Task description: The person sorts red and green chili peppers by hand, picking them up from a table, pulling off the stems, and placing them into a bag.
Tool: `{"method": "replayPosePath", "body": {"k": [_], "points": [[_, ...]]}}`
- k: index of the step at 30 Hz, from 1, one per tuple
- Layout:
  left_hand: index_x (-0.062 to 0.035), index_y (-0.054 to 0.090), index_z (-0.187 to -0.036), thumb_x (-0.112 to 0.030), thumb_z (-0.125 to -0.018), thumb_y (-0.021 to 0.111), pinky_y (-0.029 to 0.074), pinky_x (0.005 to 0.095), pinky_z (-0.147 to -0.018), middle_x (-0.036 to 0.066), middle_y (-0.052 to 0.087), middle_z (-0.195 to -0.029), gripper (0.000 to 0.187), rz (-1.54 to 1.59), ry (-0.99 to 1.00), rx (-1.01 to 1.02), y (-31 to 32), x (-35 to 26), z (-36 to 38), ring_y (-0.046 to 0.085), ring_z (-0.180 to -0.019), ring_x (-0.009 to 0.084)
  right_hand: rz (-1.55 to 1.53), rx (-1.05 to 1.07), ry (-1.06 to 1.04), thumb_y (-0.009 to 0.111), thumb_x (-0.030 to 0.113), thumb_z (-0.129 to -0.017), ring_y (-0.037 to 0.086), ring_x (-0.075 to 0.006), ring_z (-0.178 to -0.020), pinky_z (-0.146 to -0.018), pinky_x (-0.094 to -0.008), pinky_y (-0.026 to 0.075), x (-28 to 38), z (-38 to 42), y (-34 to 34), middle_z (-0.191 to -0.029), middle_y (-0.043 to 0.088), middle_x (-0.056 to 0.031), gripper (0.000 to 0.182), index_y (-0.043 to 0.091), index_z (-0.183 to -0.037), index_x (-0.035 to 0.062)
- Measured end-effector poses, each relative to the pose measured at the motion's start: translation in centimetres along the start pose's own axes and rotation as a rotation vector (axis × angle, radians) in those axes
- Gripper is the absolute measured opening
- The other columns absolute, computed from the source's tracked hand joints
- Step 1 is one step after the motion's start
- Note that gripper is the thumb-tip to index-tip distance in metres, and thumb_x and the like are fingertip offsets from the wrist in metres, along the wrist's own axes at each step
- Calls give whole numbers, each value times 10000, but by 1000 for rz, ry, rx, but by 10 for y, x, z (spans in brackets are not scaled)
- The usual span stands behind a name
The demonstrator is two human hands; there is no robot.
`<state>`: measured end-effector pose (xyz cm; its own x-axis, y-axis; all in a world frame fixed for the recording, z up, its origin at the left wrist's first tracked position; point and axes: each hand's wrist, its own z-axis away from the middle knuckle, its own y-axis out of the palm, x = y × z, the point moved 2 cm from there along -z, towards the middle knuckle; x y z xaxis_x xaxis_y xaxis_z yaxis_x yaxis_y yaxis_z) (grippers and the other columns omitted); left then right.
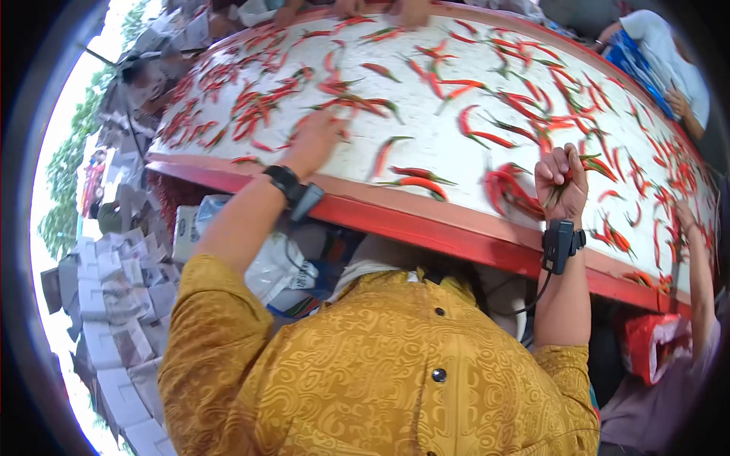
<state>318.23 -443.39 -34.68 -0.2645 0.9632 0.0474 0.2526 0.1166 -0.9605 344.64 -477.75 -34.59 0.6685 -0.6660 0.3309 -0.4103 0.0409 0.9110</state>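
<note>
My left hand (315,143) is over the white tabletop (304,171), its fingers curled down and pinched at a red chili pepper that shows at the fingertips. Just beyond it lies a cluster of red and green chili peppers (357,100). My right hand (563,182) is raised above the near edge, closed around several red chili peppers (597,165) whose tips and green stems stick out. Left of that hand sits a small heap of red chili peppers (508,190). Between my hands lie a few single chili peppers (414,185).
The table has a raised red rim (426,235). Chili peppers are scattered across it, thickly at the left and right. Other people's hands (411,11) work at the far edge, and another person's arm (696,251) reaches in at right, near a red bag (646,346). A plastic bag (277,266) is below the rim.
</note>
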Motion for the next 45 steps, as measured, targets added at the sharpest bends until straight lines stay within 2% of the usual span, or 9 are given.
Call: {"method": "replayPosePath", "body": {"k": [1,5,8,10,17,23,30,37,45], "points": [[-89,633,-999,-89,-727,570,416,428,-830,130,557,-994,279,-14,-200,164,-9,2,-10,519,-970,325,-37,-13,-31,529,142,-893,360,-84,-508,-541,-240,342,15,2,0,-607,391,11,104,544,-881,40],[-116,610,-1063,-78,-741,582,442,387,-850,142,557,-1118,325,-118,-131,-214,-36,-40,-31,555,-975,286,-105,-60,-152,509,133,-897,369,-98,-505,-531,-253,343,68,12,-5,-600,418,-9,148,583,-892,5],[-96,587,-1090,-183,-734,667,452,333,-799,118,574,-1027,375,506,-148,226,-39,-118,-47,558,-921,260,-124,-89,-170,506,139,-894,392,-114,-520,-537,-257,355,96,23,-27,-608,442,-20,146,583,-887,16],[-81,597,-1030,-185,-720,673,462,334,-736,117,567,-990,335,448,136,243,-31,-160,-41,566,-822,280,-118,-152,-163,502,141,-892,396,-118,-524,-540,-258,356,110,30,-42,-617,455,-24,149,581,-895,15],[-32,589,-862,-116,-702,647,442,397,-682,138,569,-773,189,345,-85,222,-15,-148,-53,560,-764,310,-112,-130,-203,508,127,-883,408,-116,-540,-554,-262,361,157,45,-52,-631,472,-31,139,586,-909,15],[-57,616,-938,-99,-729,623,438,398,-757,131,581,-889,213,151,-38,-36,0,-160,-98,549,-864,317,-94,-74,-221,494,131,-894,423,-115,-557,-575,-266,379,192,53,-75,-637,479,-32,145,588,-931,27],[-90,579,-1096,-140,-747,633,389,385,-934,133,513,-1190,356,320,364,-73,29,-320,-172,493,-1076,302,-91,-96,-223,507,118,-879,417,-124,-556,-572,-274,370,225,60,-97,-637,484,-38,147,594,-941,16],[-67,628,-985,-51,-727,591,404,384,-908,119,548,-1131,261,50,132,-115,37,-304,-185,512,-1042,298,-72,-87,-236,508,118,-876,422,-122,-558,-576,-266,380,259,70,-110,-644,491,-34,140,603,-924,26],[-49,600,-883,-82,-727,616,440,352,-782,91,558,-903,160,358,314,226,31,-363,-204,542,-870,271,-35,-67,-149,518,119,-872,413,-120,-568,-588,-274,382,288,77,-120,-663,491,-26,132,594,-942,36]]}}
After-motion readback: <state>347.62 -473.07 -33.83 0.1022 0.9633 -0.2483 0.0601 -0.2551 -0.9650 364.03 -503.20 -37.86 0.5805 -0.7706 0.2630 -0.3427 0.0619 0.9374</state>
